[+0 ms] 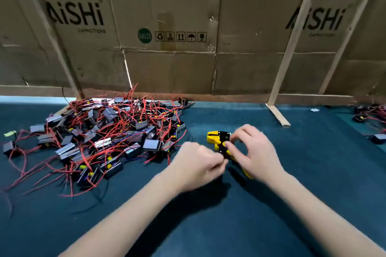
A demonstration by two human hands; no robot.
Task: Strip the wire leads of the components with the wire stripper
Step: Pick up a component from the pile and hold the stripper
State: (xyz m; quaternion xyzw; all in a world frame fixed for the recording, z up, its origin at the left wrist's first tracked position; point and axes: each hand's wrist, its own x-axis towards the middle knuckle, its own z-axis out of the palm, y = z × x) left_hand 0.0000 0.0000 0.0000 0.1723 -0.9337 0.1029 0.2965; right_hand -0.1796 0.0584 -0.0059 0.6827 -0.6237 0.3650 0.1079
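Observation:
A yellow and black wire stripper (pixel 218 139) lies on the dark blue mat, its head pointing away from me. My right hand (pixel 253 152) curls over its middle, fingers and thumb pinching the black part. My left hand (pixel 197 162) is blurred, curled just left of the stripper's handle, fingertips at the tool; whether it holds anything is hidden. A large pile of black box components with red wire leads (pixel 100 137) spreads to the left of both hands.
A cardboard wall (pixel 167 27) with wooden struts (pixel 292 48) closes the back of the table. A few more components with red leads (pixel 371 125) lie at the far right edge. The dark blue mat (pixel 313 162) covers the table.

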